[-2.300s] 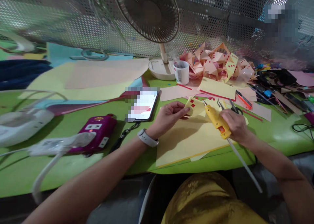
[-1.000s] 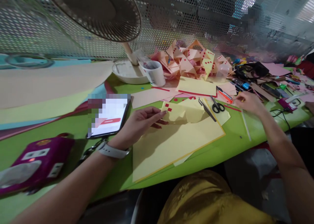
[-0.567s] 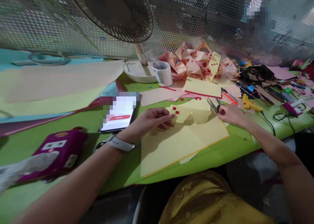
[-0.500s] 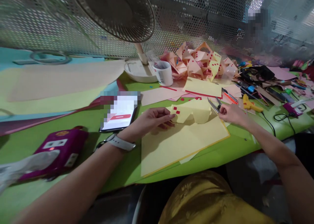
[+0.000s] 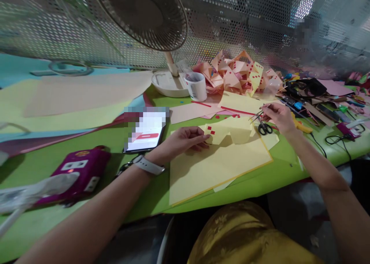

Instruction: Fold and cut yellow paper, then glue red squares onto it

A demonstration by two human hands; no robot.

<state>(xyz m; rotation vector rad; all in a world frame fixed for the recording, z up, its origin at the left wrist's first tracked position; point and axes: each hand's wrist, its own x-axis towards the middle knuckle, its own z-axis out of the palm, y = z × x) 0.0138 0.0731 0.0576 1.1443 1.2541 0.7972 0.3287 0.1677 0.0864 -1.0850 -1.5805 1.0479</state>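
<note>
My left hand [image 5: 192, 138] pinches the left end of a folded pale yellow paper strip [image 5: 241, 135], its thumb beside two small red squares [image 5: 211, 130]. The strip stands partly raised in zigzag folds over a larger yellow sheet [image 5: 199, 175]. At the strip's right end, my right hand [image 5: 277, 116] is closed on slim metal tweezers [image 5: 256, 116], their tips pointing left. Just below these fingers lie small scissors with black handles [image 5: 265, 128]. Small red paper bits [image 5: 235, 116] lie behind the strip.
A phone [image 5: 147, 131] and a purple power socket block [image 5: 82, 167] sit left. Behind are a fan [image 5: 170, 88], a white cup [image 5: 198, 88] and a heap of folded paper [image 5: 231, 73]. A yellow glue gun [image 5: 302, 125] with a cord lies right.
My right hand has lifted and moved up and right with the tweezers, uncovering the scissors' black handles. My left hand keeps its hold on the paper strip. The view has shifted slightly.
</note>
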